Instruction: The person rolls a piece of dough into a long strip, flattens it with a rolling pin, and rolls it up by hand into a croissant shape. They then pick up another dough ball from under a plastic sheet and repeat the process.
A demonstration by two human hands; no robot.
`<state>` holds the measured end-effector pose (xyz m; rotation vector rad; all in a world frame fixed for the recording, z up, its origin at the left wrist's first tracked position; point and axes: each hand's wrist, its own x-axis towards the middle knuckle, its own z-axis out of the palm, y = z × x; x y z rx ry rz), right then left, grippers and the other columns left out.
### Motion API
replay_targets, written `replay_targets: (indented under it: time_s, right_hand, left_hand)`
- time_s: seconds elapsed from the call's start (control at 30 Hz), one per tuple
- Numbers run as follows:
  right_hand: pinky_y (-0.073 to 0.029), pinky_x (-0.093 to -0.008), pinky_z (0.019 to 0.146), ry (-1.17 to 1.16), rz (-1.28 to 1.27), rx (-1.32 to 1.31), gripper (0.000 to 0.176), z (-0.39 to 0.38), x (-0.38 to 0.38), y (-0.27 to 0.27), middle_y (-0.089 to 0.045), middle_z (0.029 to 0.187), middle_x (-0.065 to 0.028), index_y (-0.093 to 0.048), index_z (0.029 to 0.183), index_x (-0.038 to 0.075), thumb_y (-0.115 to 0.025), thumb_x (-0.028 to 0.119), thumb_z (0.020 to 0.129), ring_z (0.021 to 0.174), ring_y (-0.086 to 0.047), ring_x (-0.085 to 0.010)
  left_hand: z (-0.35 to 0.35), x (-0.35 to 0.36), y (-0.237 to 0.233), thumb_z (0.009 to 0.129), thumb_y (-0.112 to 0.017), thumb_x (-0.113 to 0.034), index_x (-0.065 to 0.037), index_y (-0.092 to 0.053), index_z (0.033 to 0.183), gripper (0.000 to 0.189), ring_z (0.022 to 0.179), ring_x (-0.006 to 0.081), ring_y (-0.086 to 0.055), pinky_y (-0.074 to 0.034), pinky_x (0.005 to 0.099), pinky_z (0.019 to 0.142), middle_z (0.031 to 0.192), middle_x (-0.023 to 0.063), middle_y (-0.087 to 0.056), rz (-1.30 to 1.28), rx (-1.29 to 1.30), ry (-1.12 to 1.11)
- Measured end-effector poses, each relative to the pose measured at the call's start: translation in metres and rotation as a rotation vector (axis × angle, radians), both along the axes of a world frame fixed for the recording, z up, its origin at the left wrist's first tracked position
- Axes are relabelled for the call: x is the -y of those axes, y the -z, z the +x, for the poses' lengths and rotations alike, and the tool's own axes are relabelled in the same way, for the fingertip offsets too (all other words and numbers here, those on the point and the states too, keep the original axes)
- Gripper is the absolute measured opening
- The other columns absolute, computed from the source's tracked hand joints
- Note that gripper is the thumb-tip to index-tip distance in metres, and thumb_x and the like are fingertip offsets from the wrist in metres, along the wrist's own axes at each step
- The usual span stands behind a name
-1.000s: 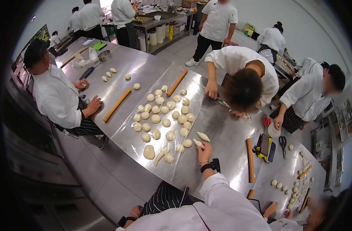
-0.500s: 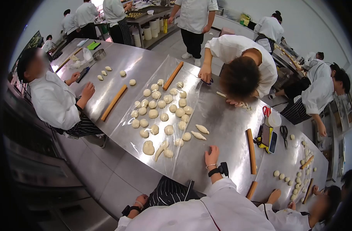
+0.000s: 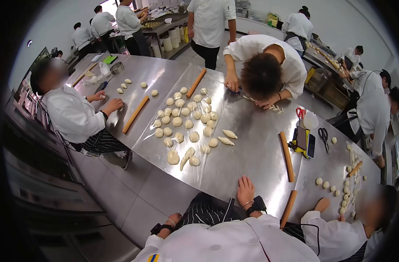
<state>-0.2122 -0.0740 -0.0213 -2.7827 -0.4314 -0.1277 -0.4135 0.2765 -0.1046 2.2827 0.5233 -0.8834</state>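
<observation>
My right hand (image 3: 246,191) rests palm down at the near edge of the steel table (image 3: 234,163), fingers stretched out and holding nothing. My left hand (image 3: 175,218) hangs low beside the striped apron (image 3: 204,210), off the table; its fingers are too small and turned away to read. Two shaped dough pieces (image 3: 228,137) lie beyond my right hand. To their left, many pale dough balls (image 3: 194,136) sit under a clear plastic sheet (image 3: 164,150), with a flattened piece (image 3: 173,157) and a long curved strip (image 3: 187,159) at the near end.
Rolling pins lie at the sheet's far end (image 3: 196,83) and to my right (image 3: 287,156). Scissors (image 3: 324,139) and phones (image 3: 311,145) are farther right. Across the table a person (image 3: 269,65) bends over dough strips (image 3: 274,108). Co-workers sit left (image 3: 72,111) and right (image 3: 335,236).
My view has shifted slightly, and my right hand lies flatter at the table edge. The left co-worker's hands have moved. Opposite, the bending person's hand has moved along the dough strips.
</observation>
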Motion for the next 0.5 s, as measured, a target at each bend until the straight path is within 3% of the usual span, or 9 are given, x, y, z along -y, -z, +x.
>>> replay_targets:
  time_s: [0.17,0.23,0.27,0.3,0.37,0.43,0.5]
  right_hand:
    - [-0.030,-0.0451,0.102,-0.073,-0.025,-0.008,0.053,0.001,0.006,-0.002,-0.037,0.141,-0.0098,-0.044,0.130,0.009,-0.058,0.015,0.080,0.130,-0.033,-0.0300]
    - [-0.030,-0.0451,0.102,-0.078,-0.017,-0.023,0.054,0.002,0.007,-0.003,-0.036,0.141,-0.0098,-0.044,0.131,0.009,-0.058,0.016,0.079,0.130,-0.033,-0.0300]
    - [-0.030,-0.0451,0.102,-0.084,-0.008,-0.039,0.054,0.003,0.008,-0.003,-0.036,0.142,-0.0098,-0.043,0.131,0.009,-0.058,0.016,0.079,0.130,-0.033,-0.0300]
    - [-0.030,-0.0451,0.102,-0.086,-0.010,-0.037,0.054,0.004,0.009,-0.003,-0.036,0.142,-0.0098,-0.043,0.131,0.009,-0.058,0.016,0.079,0.130,-0.033,-0.0300]
    - [-0.029,-0.0452,0.102,-0.085,0.021,-0.075,0.053,0.005,0.008,-0.005,-0.035,0.142,-0.0090,-0.045,0.129,0.010,-0.059,0.016,0.078,0.131,-0.032,-0.0286]
    - [-0.029,-0.0458,0.102,-0.086,0.013,-0.062,0.053,0.004,0.007,-0.003,-0.035,0.142,-0.0089,-0.045,0.129,0.010,-0.060,0.015,0.078,0.131,-0.031,-0.0290]
    - [-0.029,-0.0464,0.102,-0.098,0.005,-0.050,0.054,0.007,0.006,-0.003,-0.035,0.142,-0.0088,-0.045,0.129,0.010,-0.060,0.015,0.077,0.131,-0.031,-0.0294]
  left_hand:
    - [0.004,-0.001,0.005,0.082,-0.054,-0.027,-0.008,-0.067,0.099,0.029,0.093,0.0352,-0.061,-0.047,0.0398,0.085,0.097,0.0178,-0.066,0.000,0.021,0.049]
    - [0.017,-0.006,0.002,0.086,-0.053,-0.024,-0.005,-0.066,0.098,0.027,0.090,0.0295,-0.064,-0.049,0.0374,0.079,0.091,0.0167,-0.067,-0.108,0.180,-0.040]
    - [0.035,-0.003,-0.023,0.088,-0.051,-0.022,-0.003,-0.064,0.096,0.024,0.087,0.0249,-0.063,-0.049,0.0348,0.076,0.088,0.0143,-0.067,-0.304,0.222,-0.328]
    - [0.060,0.005,-0.075,0.091,-0.050,-0.019,-0.001,-0.063,0.094,0.023,0.083,0.0203,-0.063,-0.049,0.0323,0.073,0.084,0.0119,-0.066,-0.500,0.260,-0.617]
    - [0.099,0.012,-0.181,0.094,-0.047,-0.017,-0.001,-0.060,0.090,0.021,0.076,0.0133,-0.059,-0.046,0.0286,0.068,0.079,0.0074,-0.063,-0.753,0.590,-0.650]
    - [0.120,0.024,-0.283,0.094,-0.049,-0.019,-0.001,-0.059,0.087,0.021,0.072,0.0156,-0.055,-0.045,0.0292,0.067,0.079,0.0083,-0.061,-0.994,0.852,-0.628]
    - [0.120,0.038,-0.381,0.093,-0.050,-0.021,0.000,-0.058,0.089,0.022,0.075,0.0193,-0.055,-0.044,0.0313,0.066,0.082,0.0114,-0.060,-1.240,1.124,-0.274]
